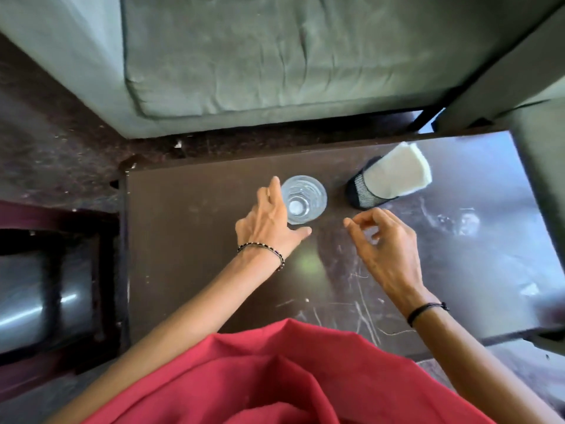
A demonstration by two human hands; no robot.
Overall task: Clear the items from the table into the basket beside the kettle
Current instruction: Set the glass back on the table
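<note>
A clear drinking glass (pixel 303 198) stands upright on the dark brown table (pixel 189 240). My left hand (pixel 270 221) is spread around the glass's left side, fingers beside the rim and thumb below its base; whether it touches the glass is unclear. To the right stands a black mesh holder (pixel 363 194) with white paper napkins (pixel 397 175) sticking out, leaning right. Just below that holder, my right hand (pixel 386 249) hovers with fingers loosely curled and nothing in it. No basket or kettle is in view.
A grey-green sofa (pixel 275 56) runs along the far side of the table, with a second cushioned seat (pixel 541 148) at the right. A dark stand with a shiny metal surface (pixel 33 298) sits at the left. Red cloth (pixel 275 377) covers my lap.
</note>
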